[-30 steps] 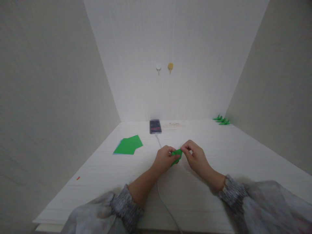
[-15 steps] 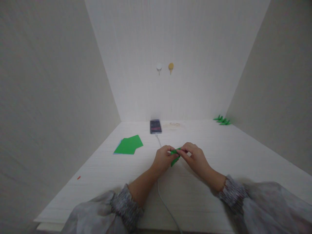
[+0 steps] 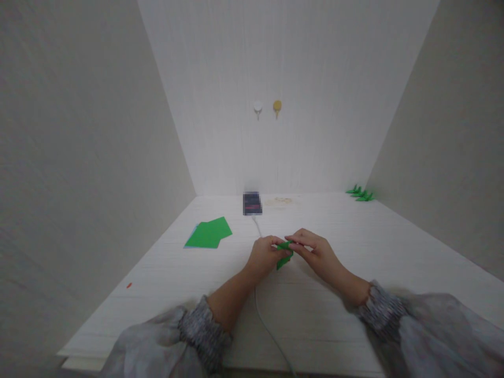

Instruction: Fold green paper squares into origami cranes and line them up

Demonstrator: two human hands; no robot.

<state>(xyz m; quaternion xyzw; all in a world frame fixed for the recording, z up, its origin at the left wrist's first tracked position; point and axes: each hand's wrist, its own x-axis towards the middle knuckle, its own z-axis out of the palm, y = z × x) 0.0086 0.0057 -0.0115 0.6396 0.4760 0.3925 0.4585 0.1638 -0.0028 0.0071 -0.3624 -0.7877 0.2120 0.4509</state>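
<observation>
A small piece of folded green paper point(image 3: 283, 259) is held just above the white table in front of me. My left hand point(image 3: 264, 256) grips it from the left, thumb on top and fingers behind. On the other side, my right hand point(image 3: 314, 251) has its thumb and fingers closed at the paper's upper right edge. My fingers cover part of the paper, so its full folded shape is hidden.
Loose green sheets point(image 3: 208, 233) lie to the left. A dark pixelated device point(image 3: 252, 203) stands at the back, its white cable point(image 3: 271, 336) running under my hands. Several folded green paper pieces point(image 3: 361, 193) sit at the back right. A small red bit point(image 3: 129, 285) lies at left.
The fingers of my right hand have shifted slightly along the paper's upper edge. My left hand keeps its hold almost unmoved. The view has moved a little.
</observation>
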